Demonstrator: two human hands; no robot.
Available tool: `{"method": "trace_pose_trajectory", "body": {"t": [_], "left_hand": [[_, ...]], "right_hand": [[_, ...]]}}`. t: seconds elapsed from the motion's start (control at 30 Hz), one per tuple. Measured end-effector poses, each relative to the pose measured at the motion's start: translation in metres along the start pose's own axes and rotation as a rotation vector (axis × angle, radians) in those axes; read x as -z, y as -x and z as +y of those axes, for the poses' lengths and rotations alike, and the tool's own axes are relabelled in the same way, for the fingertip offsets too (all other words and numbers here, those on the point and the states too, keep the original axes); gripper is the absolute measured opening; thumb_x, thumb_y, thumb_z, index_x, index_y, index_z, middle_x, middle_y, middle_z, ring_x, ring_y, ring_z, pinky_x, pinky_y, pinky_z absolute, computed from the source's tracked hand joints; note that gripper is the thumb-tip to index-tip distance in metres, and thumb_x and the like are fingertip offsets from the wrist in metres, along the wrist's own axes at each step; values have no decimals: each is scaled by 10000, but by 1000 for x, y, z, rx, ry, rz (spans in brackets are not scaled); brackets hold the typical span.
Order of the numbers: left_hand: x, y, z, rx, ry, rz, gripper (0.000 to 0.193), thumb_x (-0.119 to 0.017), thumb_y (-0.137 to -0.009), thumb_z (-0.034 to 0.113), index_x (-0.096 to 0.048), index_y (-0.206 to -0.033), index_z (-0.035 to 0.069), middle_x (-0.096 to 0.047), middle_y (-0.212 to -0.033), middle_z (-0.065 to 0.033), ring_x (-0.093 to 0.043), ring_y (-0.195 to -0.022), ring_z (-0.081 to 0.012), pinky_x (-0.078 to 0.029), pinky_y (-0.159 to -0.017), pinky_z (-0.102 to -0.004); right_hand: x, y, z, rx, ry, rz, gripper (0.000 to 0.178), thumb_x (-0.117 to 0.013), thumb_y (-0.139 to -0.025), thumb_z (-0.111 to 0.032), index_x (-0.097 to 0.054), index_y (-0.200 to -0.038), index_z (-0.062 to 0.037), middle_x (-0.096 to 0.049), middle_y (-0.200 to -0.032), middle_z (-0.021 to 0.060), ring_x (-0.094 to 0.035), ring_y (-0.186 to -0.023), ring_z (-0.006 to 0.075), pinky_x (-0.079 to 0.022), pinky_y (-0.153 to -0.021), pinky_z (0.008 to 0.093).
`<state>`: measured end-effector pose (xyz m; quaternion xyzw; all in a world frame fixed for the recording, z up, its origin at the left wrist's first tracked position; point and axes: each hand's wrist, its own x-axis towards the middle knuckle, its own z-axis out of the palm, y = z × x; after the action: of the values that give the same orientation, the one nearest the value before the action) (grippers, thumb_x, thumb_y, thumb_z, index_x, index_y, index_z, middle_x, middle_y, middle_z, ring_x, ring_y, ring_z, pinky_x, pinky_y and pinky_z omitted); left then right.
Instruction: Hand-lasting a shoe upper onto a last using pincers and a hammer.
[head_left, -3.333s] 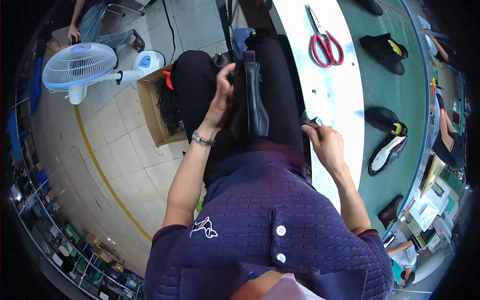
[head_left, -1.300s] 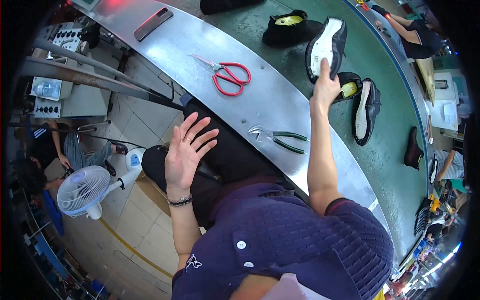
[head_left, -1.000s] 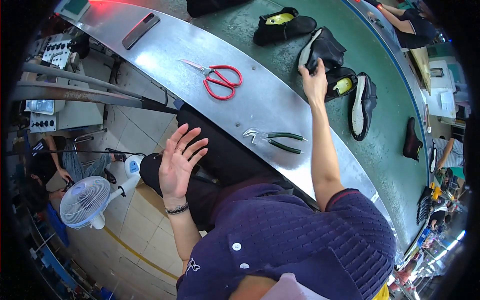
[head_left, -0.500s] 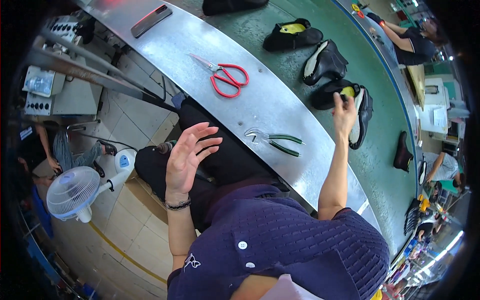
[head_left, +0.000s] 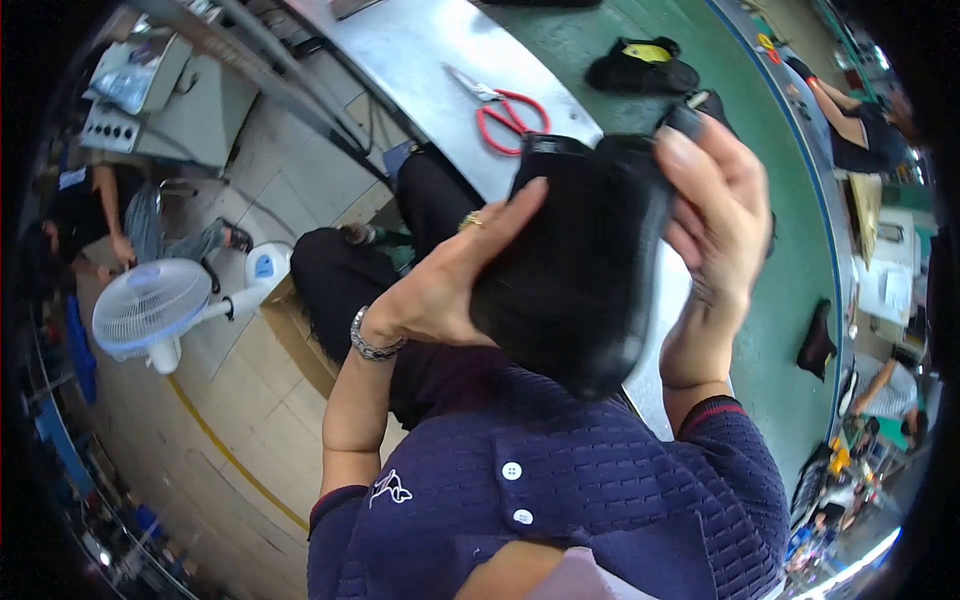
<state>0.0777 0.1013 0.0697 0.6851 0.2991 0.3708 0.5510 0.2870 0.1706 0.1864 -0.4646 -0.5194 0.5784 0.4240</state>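
Note:
Close in front of me, both hands hold up a black shoe, blurred by motion. My left hand grips its left side, thumb over the dark surface and the other fingers mostly hidden behind. At the upper right edge, my right hand is closed on the shoe with bent fingers. Beyond it, red-handled scissors lie on the metal bench edge. Another black shoe with a yellow insole rests on the green surface.
A dark shoe lies farther right on the green surface. A white fan stands at my left, near a seated person. Other people work along the far right side. A dark flat object is cut off at the top.
My right hand has brought a black shoe from the green surface toward me. My left hand, open before, now grips it too. The shoe and hands now cover the green-handled pliers.

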Motion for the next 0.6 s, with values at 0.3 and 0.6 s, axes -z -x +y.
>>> {"method": "trace_pose_trajectory", "body": {"t": [0.3, 0.6], "left_hand": [[-36, 110, -74, 123, 284, 456, 1266, -871, -621, 106, 1, -1538, 90, -67, -1610, -87, -165, -1459, -196, -174, -1179, -334], [-48, 128, -89, 157, 415, 558, 1336, -907, -574, 159, 18, -1536, 91, -94, -1606, -92, -191, -1453, -203, -182, -1179, -347]], "right_hand": [[-89, -28, 84, -222, -35, -543, 280, -696, -897, -289, -631, -755, -57, -447, -510, -59, -408, -389, 16, -281, -359, 180], [-56, -19, 103, -319, 53, -566, 364, -528, -1000, -270, -560, -1283, -43, -562, -713, 0, -585, -611, 78, -493, -571, 203]]}}
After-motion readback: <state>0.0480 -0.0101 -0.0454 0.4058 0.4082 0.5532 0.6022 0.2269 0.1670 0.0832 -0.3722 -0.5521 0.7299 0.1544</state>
